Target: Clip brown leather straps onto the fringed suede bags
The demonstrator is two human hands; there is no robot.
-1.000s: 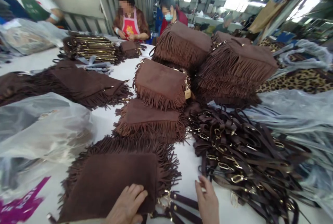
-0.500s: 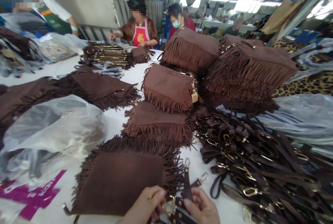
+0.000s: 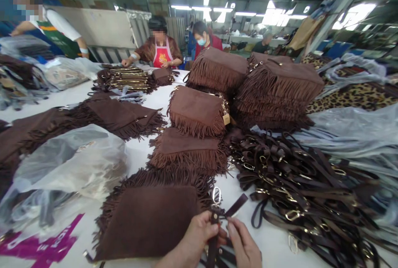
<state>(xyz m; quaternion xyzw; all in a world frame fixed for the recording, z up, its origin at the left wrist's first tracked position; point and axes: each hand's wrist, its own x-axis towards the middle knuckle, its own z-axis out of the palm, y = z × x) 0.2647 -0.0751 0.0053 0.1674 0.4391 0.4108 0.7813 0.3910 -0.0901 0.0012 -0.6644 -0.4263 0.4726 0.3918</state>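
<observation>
Between my two hands is a dark brown leather strap [image 3: 212,243] with brass rivets and a gold clasp sticking up at its top end. My left hand [image 3: 200,232] is closed on the strap just below the clasp. Thumb and fingers of my right hand [image 3: 244,245] pinch the strap's other part, close beside the left fingertips. Lower lengths of strap hang between the hands, partly hidden. A brown fringed bag [image 3: 149,222] lies flat on the white table, left of my hands. To the right spreads a heap of dark straps with gold clasps [image 3: 298,185].
Fringed bags [image 3: 195,108] are stacked beyond, one with a gold tag, and taller stacks [image 3: 276,89] stand behind. Clear plastic bags [image 3: 74,164] lie at left, above purple-printed plastic [image 3: 43,243]. Several people work across the table, one in a red apron [image 3: 162,55].
My hands have come closer together and the strap's gold clasp now points upward above my left hand. The left hand moved right and up a little. The view has shifted slightly.
</observation>
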